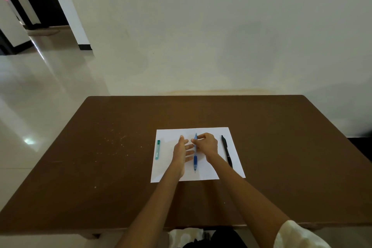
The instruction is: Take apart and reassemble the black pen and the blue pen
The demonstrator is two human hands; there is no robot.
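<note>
The blue pen [195, 160] lies lengthwise in the middle of a white sheet of paper [209, 173], its tip pointing toward me. My right hand [207, 144] has its fingers curled round the pen's upper part. My left hand [182, 150] is just left of the pen with straight fingers reaching toward it and holds nothing. The black pen [227, 151] lies whole on the right side of the sheet, apart from both hands.
A small green lead case [157, 149] lies at the sheet's left edge. The sheet sits on a brown table [100, 157] that stands against a pale wall. Tiled floor and a doorway are to the left.
</note>
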